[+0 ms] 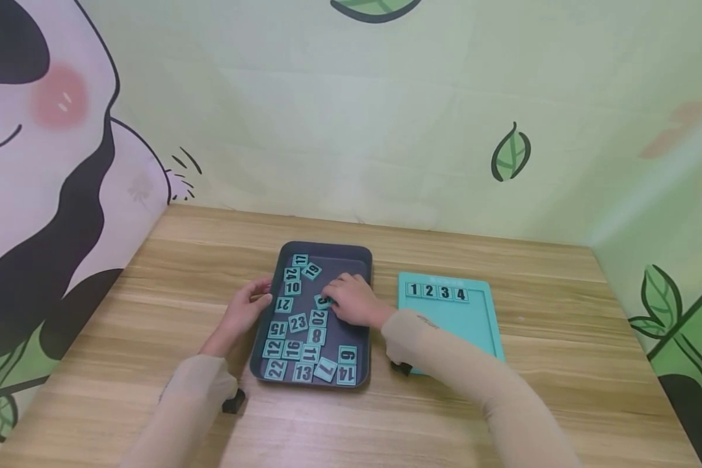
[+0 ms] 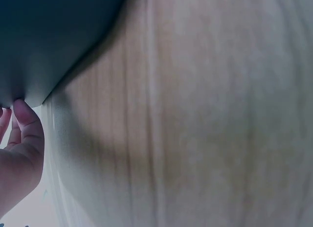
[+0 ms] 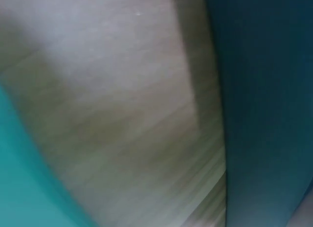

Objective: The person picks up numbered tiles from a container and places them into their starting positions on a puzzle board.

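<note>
A dark tray (image 1: 327, 247) in the middle of the wooden table holds several loose teal number tiles (image 1: 298, 322). My right hand (image 1: 335, 300) reaches into the tray, its curled fingertips pinching one tilted tile (image 1: 323, 301) whose number is hidden. My left hand (image 1: 261, 297) rests against the tray's left rim with fingers relaxed; in the left wrist view a fingertip (image 2: 24, 122) touches the tray's edge (image 2: 49, 36). Right of the tray lies a teal board (image 1: 462, 322) with tiles 1, 2, 3, 4 (image 1: 437, 292) in its top row.
The table (image 1: 561, 364) sits in a corner of walls painted with a panda and leaves. The right wrist view is blurred, showing the tray wall (image 3: 269, 100), bare wood and the board's edge (image 3: 19, 188).
</note>
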Demonstrator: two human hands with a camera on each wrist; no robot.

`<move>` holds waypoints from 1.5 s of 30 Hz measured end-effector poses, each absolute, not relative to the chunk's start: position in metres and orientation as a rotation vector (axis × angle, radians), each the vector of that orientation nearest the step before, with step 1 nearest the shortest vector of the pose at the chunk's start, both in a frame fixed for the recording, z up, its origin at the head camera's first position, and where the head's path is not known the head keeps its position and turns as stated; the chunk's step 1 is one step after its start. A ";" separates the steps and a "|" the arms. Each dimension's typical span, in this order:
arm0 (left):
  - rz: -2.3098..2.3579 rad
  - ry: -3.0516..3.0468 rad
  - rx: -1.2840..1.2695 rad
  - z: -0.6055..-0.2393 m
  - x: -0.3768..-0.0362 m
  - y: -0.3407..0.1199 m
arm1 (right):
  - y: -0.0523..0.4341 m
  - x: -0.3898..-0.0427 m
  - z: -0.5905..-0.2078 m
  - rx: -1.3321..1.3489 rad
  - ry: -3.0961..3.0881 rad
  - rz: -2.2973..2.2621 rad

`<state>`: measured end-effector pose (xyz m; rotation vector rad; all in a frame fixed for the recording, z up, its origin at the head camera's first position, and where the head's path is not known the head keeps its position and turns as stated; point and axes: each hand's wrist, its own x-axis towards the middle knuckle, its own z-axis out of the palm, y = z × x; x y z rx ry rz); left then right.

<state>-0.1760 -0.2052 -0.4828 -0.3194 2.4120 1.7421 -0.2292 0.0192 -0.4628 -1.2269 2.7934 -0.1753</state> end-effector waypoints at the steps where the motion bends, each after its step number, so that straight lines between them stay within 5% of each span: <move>1: 1.741 2.411 -0.320 -0.483 -0.176 -0.205 | 0.019 -0.230 -0.463 -1.225 2.798 -0.177; 23: 1.741 2.413 -0.323 -0.484 -0.175 -0.205 | -0.002 -0.229 -0.469 -0.873 2.911 -0.244; 45: 1.749 2.409 -0.309 -0.481 -0.175 -0.205 | 0.014 -0.235 -0.456 -0.932 2.866 -0.453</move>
